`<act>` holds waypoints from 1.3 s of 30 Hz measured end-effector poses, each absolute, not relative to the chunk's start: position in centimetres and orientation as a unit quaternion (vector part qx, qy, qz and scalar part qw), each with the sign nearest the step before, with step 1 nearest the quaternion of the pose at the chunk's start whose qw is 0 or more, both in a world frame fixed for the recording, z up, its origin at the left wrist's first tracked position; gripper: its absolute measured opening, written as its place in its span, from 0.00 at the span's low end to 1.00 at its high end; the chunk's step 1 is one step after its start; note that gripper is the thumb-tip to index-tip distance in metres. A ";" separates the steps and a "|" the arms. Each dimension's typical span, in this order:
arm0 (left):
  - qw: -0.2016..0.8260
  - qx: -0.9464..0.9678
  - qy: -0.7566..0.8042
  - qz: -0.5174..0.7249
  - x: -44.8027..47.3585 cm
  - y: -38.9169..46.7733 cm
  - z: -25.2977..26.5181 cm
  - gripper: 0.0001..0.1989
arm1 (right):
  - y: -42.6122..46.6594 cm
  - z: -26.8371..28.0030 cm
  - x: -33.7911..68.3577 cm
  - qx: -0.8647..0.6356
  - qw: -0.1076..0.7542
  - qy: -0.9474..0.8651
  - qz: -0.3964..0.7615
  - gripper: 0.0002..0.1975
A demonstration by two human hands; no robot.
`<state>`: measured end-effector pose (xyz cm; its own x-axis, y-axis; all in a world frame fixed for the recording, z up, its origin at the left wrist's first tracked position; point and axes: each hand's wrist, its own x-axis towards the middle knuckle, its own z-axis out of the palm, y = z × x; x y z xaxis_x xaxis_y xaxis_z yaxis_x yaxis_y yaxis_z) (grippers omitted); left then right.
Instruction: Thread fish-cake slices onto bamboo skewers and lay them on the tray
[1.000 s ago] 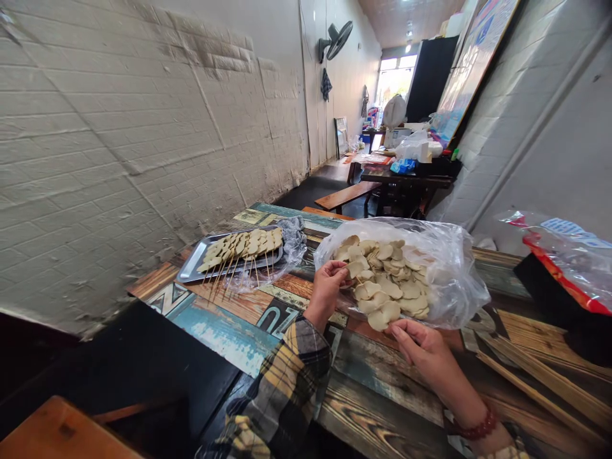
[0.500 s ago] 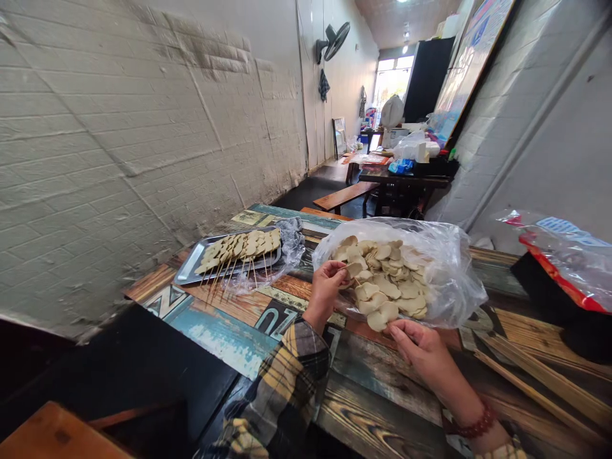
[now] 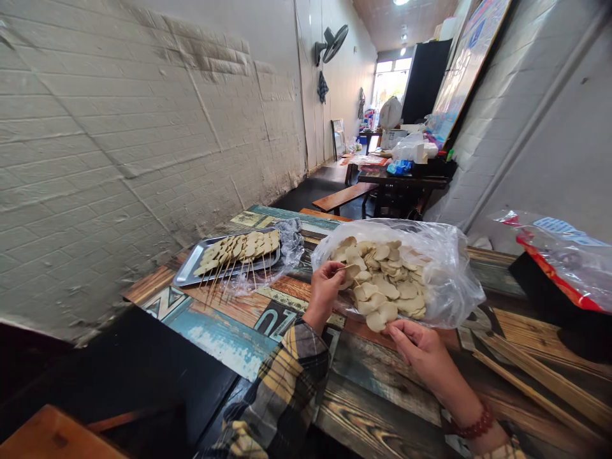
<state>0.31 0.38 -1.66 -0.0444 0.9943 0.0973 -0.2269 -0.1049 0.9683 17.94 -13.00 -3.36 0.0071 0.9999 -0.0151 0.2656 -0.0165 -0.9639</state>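
Note:
My left hand (image 3: 326,290) is closed in a pinch at the left side of a clear plastic bag (image 3: 452,280). A thin skewer shows at its fingertips, with a pale beige slice (image 3: 350,274) against it; most of the skewer is hidden. My right hand (image 3: 421,350) pinches the edge of another thin, rounded slice (image 3: 382,315) at the front of the heap. Many similar slices (image 3: 387,287) lie piled in the opened bag. To the left, a metal tray (image 3: 189,271) carries several skewers threaded with such slices (image 3: 239,248), their bare sticks over the front rim.
Crumpled plastic (image 3: 291,242) lies beside the tray. Loose bamboo skewers (image 3: 540,376) rest on the patterned wooden table (image 3: 377,376) at the right. Behind them stands a black container (image 3: 540,287) with red-edged packaging (image 3: 564,261). A brick-patterned wall (image 3: 119,140) borders the left.
The view has shifted very slightly. Both hands keep almost the same pose and place at the slices.

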 end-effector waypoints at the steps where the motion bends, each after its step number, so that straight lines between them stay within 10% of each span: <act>1: 0.522 0.452 0.420 0.589 0.3 0.4 -1.7 0.05 | -13.0 -3.4 18.0 -0.569 0.423 -0.559 0.431 0.19; 39: 0.642 0.410 0.367 0.535 0.5 -0.2 -1.3 0.15 | -13.0 -2.8 18.0 -0.570 0.425 -0.557 0.430 0.20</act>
<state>0.50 -0.17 -1.34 0.1594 0.9867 -0.0330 -0.3859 0.0930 0.9178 17.98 -13.02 -2.75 0.0093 0.9998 -0.0163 0.2701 -0.0182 -0.9627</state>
